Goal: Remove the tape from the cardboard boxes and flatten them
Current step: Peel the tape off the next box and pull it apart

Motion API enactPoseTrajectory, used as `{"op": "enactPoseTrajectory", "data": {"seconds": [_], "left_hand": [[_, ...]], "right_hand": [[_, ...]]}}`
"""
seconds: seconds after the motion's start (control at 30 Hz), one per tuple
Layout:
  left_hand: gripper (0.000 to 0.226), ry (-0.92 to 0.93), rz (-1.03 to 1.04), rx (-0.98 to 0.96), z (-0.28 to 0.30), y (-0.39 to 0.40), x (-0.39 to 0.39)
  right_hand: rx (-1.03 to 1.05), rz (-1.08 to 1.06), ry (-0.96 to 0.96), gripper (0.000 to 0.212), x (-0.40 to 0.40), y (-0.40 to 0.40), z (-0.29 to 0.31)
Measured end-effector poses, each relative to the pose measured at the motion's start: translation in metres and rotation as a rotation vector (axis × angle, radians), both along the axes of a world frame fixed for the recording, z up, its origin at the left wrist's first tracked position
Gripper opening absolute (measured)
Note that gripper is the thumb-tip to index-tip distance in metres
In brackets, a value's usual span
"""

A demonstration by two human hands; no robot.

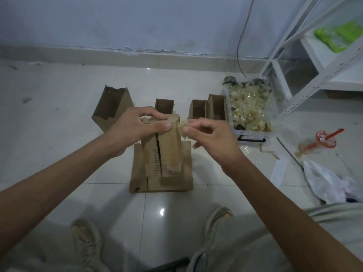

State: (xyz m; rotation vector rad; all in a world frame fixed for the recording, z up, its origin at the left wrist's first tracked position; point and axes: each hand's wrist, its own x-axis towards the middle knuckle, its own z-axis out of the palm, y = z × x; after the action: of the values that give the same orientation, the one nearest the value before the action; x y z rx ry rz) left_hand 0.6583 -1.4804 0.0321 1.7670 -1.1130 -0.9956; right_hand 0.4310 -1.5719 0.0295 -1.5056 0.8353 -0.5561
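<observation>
Glossy white tile floor [59,91] with grout lines and a light glare [162,212] near centre; bluish wall [137,20] far, paint flaking along its base; dark cable [242,36] hangs down the wall; white metal shelf rack [306,61] at far right; dim light

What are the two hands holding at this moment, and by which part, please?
Left hand grips the cardboard box by its top end; right hand pinches the crumpled tape peeling off it.
</observation>
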Motion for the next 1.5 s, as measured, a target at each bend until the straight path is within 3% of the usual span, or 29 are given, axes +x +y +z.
{"op": "enactPoseTrajectory", "data": {"seconds": [0.17, 0.3, 0.57, 0.7, 0.93, 1.1, 1.33, 1.5], "left_hand": [[0.056, 0.022, -0.030, 0.008, 0.003, 0.011, 0.006], [0.056, 0.012, -0.027, -0.011, 0.005, 0.018, 0.011], [0.049, -0.095, -0.103, -0.002, 0.002, 0.027, 0.010], [0.048, -0.118, -0.156, 0.014, 0.001, 0.031, 0.012], [0.047, -0.098, -0.142, -0.006, -0.003, 0.027, 0.016], [0.046, -0.132, -0.153, -0.027, 0.000, -0.008, -0.003], [0.043, -0.258, -0.211, -0.045, 0.000, -0.078, -0.048], [0.045, -0.350, -0.239, -0.066, -0.011, -0.132, -0.074]], "right_hand": [[0.040, -0.073, -0.060, 0.016, 0.013, 0.005, -0.004], [0.092, 0.031, -0.005, 0.040, 0.021, 0.009, 0.000], [0.071, 0.071, 0.114, 0.009, 0.021, 0.012, -0.002], [-0.058, 0.014, 0.163, 0.009, 0.016, 0.008, -0.002], [0.145, -0.110, -0.011, 0.016, -0.005, -0.011, -0.011], [0.210, -0.165, -0.014, 0.017, -0.014, -0.015, -0.019], [0.056, -0.207, 0.148, 0.021, -0.051, -0.072, -0.005], [-0.061, -0.244, 0.460, 0.024, -0.100, -0.161, -0.012]]}}
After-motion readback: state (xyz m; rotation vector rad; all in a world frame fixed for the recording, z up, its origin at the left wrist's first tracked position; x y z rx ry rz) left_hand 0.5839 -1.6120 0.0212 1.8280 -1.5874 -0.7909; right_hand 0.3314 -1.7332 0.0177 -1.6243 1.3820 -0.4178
